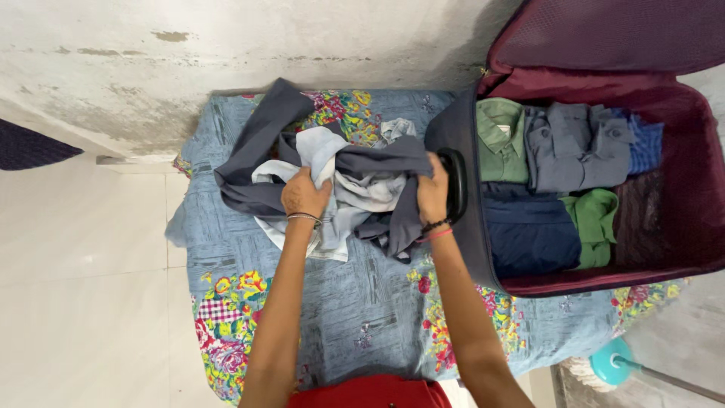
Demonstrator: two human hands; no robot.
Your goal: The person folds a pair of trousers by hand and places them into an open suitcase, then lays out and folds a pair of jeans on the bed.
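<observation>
A heap of clothes, dark grey and pale blue, lies bunched on a blue flowered bedsheet. My left hand grips the pale blue fabric at the heap's left middle. My right hand clutches the dark grey cloth at the heap's right edge, right beside the black handle of an open maroon-lined suitcase. Inside the suitcase lie folded garments: a green shirt, a grey shirt, a navy piece and another green one.
The suitcase lid stands open against a stained white wall. White floor tiles lie left of the sheet. A teal round-based object with a pole sits at lower right. A dark mat corner shows at far left.
</observation>
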